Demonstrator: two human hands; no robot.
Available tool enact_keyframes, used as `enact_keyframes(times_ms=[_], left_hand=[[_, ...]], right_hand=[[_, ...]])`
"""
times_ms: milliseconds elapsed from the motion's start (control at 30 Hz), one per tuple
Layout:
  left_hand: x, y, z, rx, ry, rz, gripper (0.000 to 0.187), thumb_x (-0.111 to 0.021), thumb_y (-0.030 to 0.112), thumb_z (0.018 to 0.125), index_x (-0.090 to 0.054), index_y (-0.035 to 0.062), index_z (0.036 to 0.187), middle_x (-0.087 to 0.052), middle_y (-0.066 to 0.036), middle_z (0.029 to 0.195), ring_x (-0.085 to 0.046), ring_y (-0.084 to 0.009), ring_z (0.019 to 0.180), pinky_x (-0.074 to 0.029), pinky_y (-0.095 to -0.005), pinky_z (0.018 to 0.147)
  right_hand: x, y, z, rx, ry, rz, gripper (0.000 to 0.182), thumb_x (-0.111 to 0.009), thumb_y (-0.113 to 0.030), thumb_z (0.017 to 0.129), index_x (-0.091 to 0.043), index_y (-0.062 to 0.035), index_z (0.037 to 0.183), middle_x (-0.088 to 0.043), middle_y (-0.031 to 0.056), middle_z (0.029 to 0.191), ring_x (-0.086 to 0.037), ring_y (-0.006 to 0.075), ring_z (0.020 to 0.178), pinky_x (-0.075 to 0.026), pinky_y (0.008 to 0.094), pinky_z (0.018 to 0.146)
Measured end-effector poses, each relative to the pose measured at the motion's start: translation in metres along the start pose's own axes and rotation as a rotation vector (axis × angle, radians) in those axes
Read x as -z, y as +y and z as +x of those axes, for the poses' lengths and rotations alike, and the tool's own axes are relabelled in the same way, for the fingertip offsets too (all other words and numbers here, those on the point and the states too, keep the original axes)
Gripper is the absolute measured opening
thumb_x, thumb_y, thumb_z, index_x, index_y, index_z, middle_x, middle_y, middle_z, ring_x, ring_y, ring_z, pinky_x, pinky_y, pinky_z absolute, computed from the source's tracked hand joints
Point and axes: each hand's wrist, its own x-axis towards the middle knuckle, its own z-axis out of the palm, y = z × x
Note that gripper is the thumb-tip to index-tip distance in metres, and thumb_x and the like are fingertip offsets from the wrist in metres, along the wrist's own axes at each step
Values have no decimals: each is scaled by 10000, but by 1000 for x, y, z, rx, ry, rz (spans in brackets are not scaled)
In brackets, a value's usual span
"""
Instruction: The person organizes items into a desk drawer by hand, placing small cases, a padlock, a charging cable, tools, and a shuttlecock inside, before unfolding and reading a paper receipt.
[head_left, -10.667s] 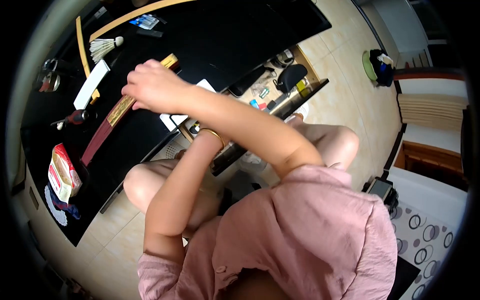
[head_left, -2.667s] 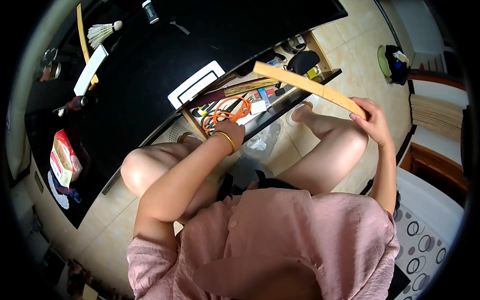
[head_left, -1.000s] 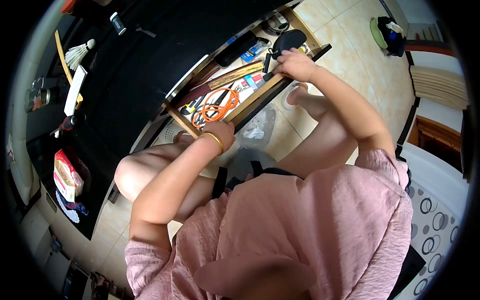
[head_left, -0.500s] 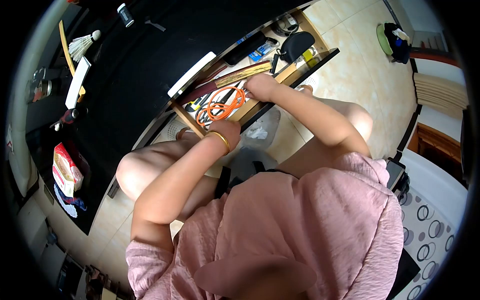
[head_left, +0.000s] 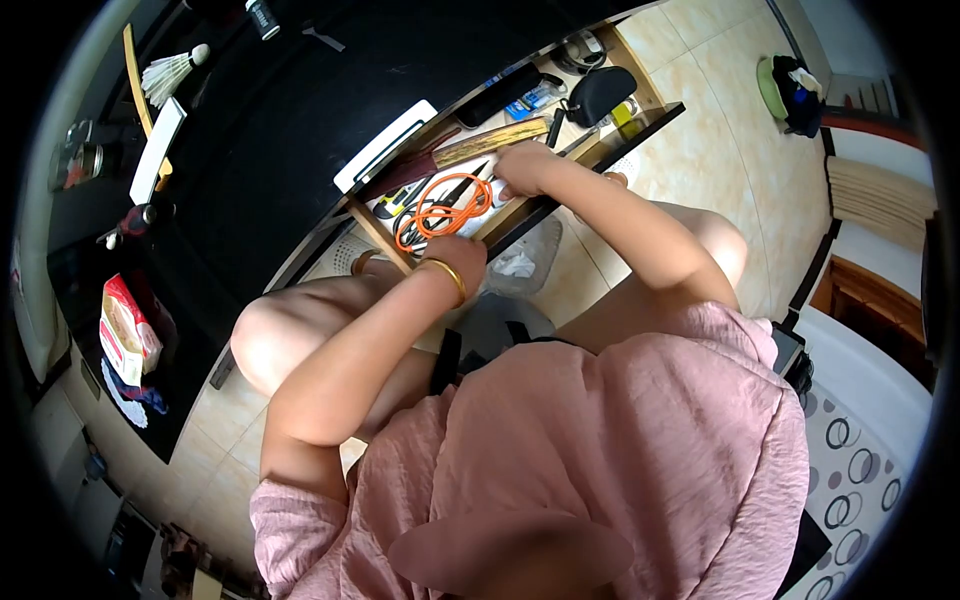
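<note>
A wooden drawer with a black front [head_left: 640, 128] is pulled out from the desk, above my lap. My left hand [head_left: 456, 262], with a gold bangle at the wrist, is curled over the drawer's front near its left corner. Beside its fingers lies a coiled orange cable [head_left: 455, 212]. My right hand [head_left: 522, 168] reaches inside at the middle, fingers bent down by a small white thing [head_left: 498, 192] that I cannot make out. Behind the hands lie a yellow-patterned folding fan [head_left: 490, 145], in part dark red, and a black zip case [head_left: 602, 95].
On the black desktop [head_left: 300, 120] are a white tablet-like slab [head_left: 385, 145], a shuttlecock [head_left: 172, 75] and a red-and-white tissue pack [head_left: 128, 330]. A clear bin [head_left: 530, 255] with crumpled tissue stands under the drawer. My knees flank it.
The view has shifted slightly. A small white thing now shows under my right hand's fingers. My left hand stays at the drawer's front corner.
</note>
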Motion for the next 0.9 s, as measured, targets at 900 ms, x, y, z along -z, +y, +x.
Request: enact_keyframes(times_ms=[900], left_hand=[[-1, 0, 2, 13, 2, 12, 367, -509, 330, 887, -561, 17, 1071, -644, -172, 986, -614, -309, 958, -494, -406, 799]], right_hand=[[-13, 27, -12, -501, 80, 193, 274, -554, -251, 799, -692, -84, 966, -663, 112, 1032, -635, 256, 966, -507, 359, 796]])
